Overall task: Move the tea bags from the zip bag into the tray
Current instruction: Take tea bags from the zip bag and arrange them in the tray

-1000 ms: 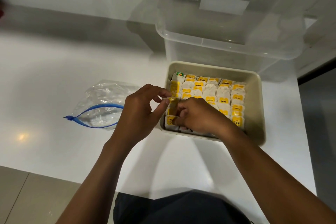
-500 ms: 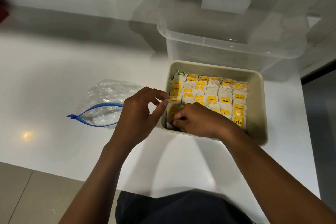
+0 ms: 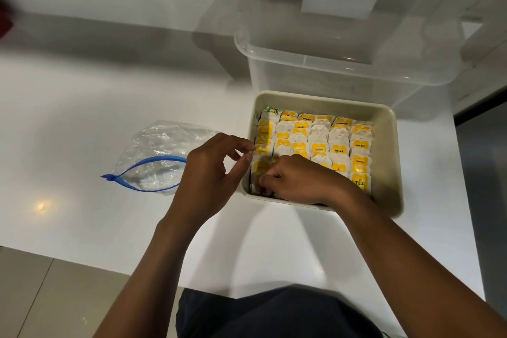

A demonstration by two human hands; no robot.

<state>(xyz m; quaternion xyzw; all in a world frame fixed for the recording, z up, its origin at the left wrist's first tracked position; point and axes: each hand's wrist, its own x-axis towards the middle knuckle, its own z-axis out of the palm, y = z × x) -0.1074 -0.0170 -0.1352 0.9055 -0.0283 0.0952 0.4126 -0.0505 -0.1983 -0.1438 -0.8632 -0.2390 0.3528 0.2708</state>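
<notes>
White countertop (image 3: pixel 82 96) across most of view. Clear plastic bin (image 3: pixel 343 44) at far right, rim overhanging the far edge of the beige tray (image 3: pixel 389 162). Tray just near of the bin, packed with rows of tea bags (image 3: pixel 318 143), yellow tags up, standing close together. Zip bag (image 3: pixel 162 156) lying flat to the left of the tray, well apart from it, blue seal open toward near side; looks empty, hard to confirm through the crinkles. Left hand (image 3: pixel 208 173) over the tray's left wall, thumb and forefinger pinching a small yellow tag. Right hand (image 3: pixel 299 181) inside the tray's near-left corner, fingers curled down onto tea bags; actual grip there not discernible.
</notes>
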